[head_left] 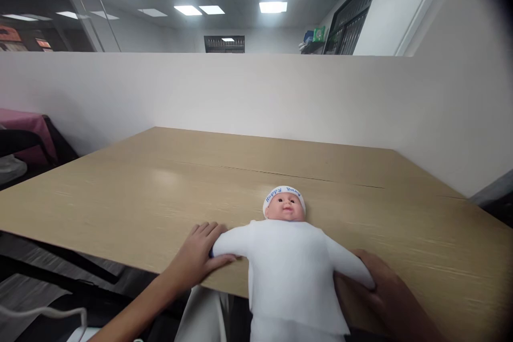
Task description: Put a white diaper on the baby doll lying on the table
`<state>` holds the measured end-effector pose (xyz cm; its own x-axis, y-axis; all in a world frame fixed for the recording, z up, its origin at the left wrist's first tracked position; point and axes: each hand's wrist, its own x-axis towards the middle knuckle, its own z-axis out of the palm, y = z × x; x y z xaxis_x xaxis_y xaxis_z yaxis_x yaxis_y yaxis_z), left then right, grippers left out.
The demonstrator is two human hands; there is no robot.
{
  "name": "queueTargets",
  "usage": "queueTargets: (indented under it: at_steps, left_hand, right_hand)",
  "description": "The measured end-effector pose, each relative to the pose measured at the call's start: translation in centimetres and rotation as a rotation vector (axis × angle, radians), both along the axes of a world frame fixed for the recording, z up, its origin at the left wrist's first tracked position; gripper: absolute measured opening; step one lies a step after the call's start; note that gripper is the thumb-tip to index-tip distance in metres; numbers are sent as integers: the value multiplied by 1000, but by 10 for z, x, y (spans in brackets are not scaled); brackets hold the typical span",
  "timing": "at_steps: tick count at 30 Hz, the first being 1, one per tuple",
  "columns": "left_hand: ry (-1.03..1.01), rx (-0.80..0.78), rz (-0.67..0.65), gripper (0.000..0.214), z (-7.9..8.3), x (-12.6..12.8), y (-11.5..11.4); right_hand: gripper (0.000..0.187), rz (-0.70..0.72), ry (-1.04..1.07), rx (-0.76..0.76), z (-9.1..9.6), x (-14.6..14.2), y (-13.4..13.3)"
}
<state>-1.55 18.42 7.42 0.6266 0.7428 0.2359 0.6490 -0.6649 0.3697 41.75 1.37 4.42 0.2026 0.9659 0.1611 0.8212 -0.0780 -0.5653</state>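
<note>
A baby doll (292, 267) in a white long-sleeved top lies face up at the table's front edge, its lower body past the edge. Its white cap (276, 192) has blue lettering that reads "Happy Baby". Both of the doll's arms stretch out sideways. My left hand (202, 256) is closed around the end of the sleeve on the left, with the thumb below and the fingers above. On the other side, my right hand (385, 283) grips the opposite sleeve end, its fingers partly hidden behind the sleeve. A bit of blue shows at the left cuff.
The wooden table (120, 192) spreads out ahead and to both sides, with a seam across its far part. A low white wall (240, 91) stands behind it. At the far left is a chair with pink cloth (28, 123). A pale cable (48, 311) runs at bottom left.
</note>
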Motion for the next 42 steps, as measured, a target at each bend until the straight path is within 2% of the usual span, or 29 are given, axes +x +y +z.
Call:
queueTargets:
  at_steps: [4,13,18,22,28,34,39,42]
  left_hand:
    - [-42,1,-67,54,-3,13,45]
    - [-56,11,-116,54,0,49,150]
    - [-92,12,-115,55,-4,67,198]
    - [-103,60,-122,56,-9,79,228]
    - [-95,182,-38,48,-10,91,248]
    - [-129,174,-16,45,-8,91,245]
    - [-141,119,-9,51,-11,90,248]
    - [-145,125,-16,53,-14,88,252]
  right_hand:
    - [39,50,-24,5,10,10,44]
    - [42,38,-132,58,11,26,134]
    - [41,7,-135,99,13,38,180]
    - [38,49,-144,168,14,47,212]
    - [20,39,-341,200,4,63,250]
    - [44,-21,-401,317,-10,76,255]
    - [36,38,-332,308,-8,76,254]
    - [39,62,-281,304,-4,74,254]
